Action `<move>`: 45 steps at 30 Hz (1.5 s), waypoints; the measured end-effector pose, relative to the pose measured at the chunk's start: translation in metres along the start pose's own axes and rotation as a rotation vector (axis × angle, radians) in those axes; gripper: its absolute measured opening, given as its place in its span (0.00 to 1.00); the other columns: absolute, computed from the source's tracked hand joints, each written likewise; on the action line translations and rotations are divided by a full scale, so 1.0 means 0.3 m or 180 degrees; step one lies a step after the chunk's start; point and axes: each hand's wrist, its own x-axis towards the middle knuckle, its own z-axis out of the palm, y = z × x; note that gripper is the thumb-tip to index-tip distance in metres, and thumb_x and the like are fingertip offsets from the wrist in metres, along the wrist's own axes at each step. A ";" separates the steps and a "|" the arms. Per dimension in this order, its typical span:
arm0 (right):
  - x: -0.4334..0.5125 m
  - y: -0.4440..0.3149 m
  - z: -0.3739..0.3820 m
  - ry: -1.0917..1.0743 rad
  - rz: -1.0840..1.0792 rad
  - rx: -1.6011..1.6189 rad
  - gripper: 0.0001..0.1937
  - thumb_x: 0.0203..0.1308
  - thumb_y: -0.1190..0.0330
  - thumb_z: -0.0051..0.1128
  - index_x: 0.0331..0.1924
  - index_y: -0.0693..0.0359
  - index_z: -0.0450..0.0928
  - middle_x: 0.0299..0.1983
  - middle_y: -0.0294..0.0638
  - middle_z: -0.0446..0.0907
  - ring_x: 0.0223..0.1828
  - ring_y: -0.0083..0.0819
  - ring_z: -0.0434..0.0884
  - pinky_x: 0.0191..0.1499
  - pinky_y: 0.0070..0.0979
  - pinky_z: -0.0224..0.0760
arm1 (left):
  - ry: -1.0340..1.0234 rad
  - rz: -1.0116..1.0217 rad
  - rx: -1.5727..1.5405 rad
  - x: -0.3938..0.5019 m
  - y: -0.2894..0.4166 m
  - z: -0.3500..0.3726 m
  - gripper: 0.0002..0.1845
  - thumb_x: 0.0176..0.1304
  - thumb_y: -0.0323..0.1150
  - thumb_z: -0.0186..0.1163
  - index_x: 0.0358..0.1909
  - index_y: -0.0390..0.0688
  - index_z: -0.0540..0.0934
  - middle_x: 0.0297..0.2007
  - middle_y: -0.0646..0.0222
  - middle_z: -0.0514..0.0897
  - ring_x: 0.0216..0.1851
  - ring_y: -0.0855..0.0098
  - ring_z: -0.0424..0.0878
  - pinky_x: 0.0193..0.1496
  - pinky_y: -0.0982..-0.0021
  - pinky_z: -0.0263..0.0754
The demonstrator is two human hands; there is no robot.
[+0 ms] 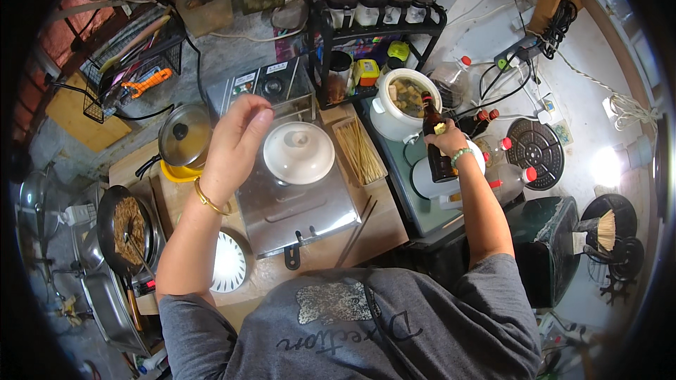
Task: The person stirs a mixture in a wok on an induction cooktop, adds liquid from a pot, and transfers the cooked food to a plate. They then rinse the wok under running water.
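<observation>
My right hand (449, 140) is closed around a dark glass bottle (434, 132), at the right of the counter. The bottle's neck points away from me, beside a white pot (405, 96) that holds food pieces in liquid. My left hand (248, 129) is raised over the left edge of the steel stove, fingers loosely curled; whether anything is between thumb and fingers cannot be told. Just right of it, a white domed lid (299, 153) rests on the metal stove top (306, 211). A tray of wooden skewers (360, 153) lies between the lid and the white pot.
A glass-lidded pan (185, 134) and a black wok of shredded food (127, 232) are on the left. Dark chopsticks (356, 232) lie near the front. A black spice rack (380, 37) stands behind. Plastic bottles with red caps (507, 179) stand at the right, near cables.
</observation>
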 end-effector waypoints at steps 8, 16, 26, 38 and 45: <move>-0.011 -0.011 -0.019 -0.0064 0.0046 -0.0058 0.42 0.30 0.55 0.70 0.52 0.70 0.67 0.41 0.55 0.81 0.44 0.44 0.81 0.48 0.31 0.73 | -0.0022 0.0188 0.0061 0.018 0.003 0.025 0.11 0.68 0.38 0.51 0.43 0.40 0.74 0.31 0.78 0.72 0.30 0.84 0.66 0.33 0.82 0.63; -0.019 -0.006 -0.029 0.0224 -0.0168 -0.0032 0.42 0.32 0.55 0.69 0.55 0.69 0.65 0.41 0.56 0.81 0.44 0.46 0.81 0.49 0.32 0.73 | -0.0119 0.0074 -0.0078 0.022 0.009 0.030 0.11 0.67 0.36 0.52 0.42 0.36 0.72 0.33 0.68 0.77 0.36 0.76 0.73 0.43 0.76 0.69; -0.006 0.006 -0.038 0.0220 -0.0284 0.0129 0.43 0.33 0.55 0.69 0.56 0.70 0.64 0.41 0.58 0.80 0.45 0.48 0.81 0.50 0.32 0.72 | -0.0174 0.0147 -0.0209 0.035 0.016 0.091 0.12 0.67 0.35 0.53 0.43 0.36 0.72 0.34 0.68 0.76 0.36 0.77 0.73 0.43 0.76 0.69; -0.017 -0.020 -0.057 -0.0069 -0.0117 -0.0318 0.43 0.32 0.54 0.68 0.56 0.69 0.64 0.40 0.57 0.81 0.44 0.48 0.81 0.49 0.33 0.73 | -0.0199 0.0104 -0.0211 0.035 0.038 0.143 0.11 0.67 0.35 0.53 0.42 0.36 0.72 0.32 0.70 0.76 0.35 0.79 0.72 0.41 0.77 0.69; -0.016 0.018 -0.048 0.0184 -0.0233 0.0036 0.44 0.33 0.55 0.69 0.57 0.69 0.63 0.42 0.57 0.80 0.45 0.48 0.81 0.49 0.33 0.72 | -0.0175 0.0088 -0.0291 0.051 0.031 0.172 0.11 0.67 0.35 0.53 0.42 0.36 0.72 0.32 0.70 0.76 0.35 0.80 0.72 0.41 0.78 0.68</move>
